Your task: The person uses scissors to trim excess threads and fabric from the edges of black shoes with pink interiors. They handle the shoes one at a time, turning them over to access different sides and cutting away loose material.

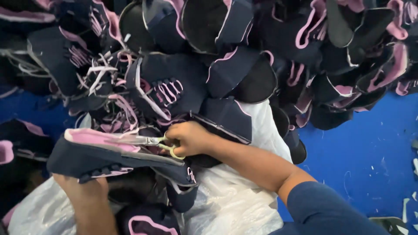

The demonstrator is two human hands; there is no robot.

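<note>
Right hand (190, 137), fingers curled through small yellow-handled scissors (152, 142), blades over the navy-and-pink fabric shoe upper (109, 154); left hand (82, 188) grips it from beneath. Blue work surface (370, 152) lies rightward.

heap of navy-pink shoe uppers (244, 52) | white plastic sheet (235, 204) | blue surface (370, 148)

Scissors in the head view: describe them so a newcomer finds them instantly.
Start from the big heap of navy-and-pink shoe uppers on the blue table. Below it, the right hand grips small scissors over the upper the left hand supports. They alone are shiny metal with yellow-green handles.
</note>
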